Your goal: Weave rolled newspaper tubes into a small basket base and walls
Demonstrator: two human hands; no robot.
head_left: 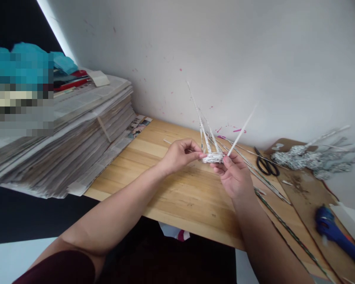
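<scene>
A small woven piece of rolled newspaper strips (212, 158) is held between my two hands above the table. Several paper rods (206, 134) stick up from it, leaning towards the wall. With thumb and fingers, my left hand (183, 153) pinches its left edge. My right hand (235, 171) grips the right side from below, thumb on top. From beside that thumb a pale paper strip (239, 134) slants up to the right. A thin rod end (168, 141) shows behind my left hand.
A tall stack of newspapers (77, 138) stands at the left of the wooden table (189, 205). To the right lie loose paper rods (286, 225), black-handled scissors (266, 165), a blue glue gun (337, 234) and a pile of woven paper pieces (307, 157). A white wall (225, 59) rises behind.
</scene>
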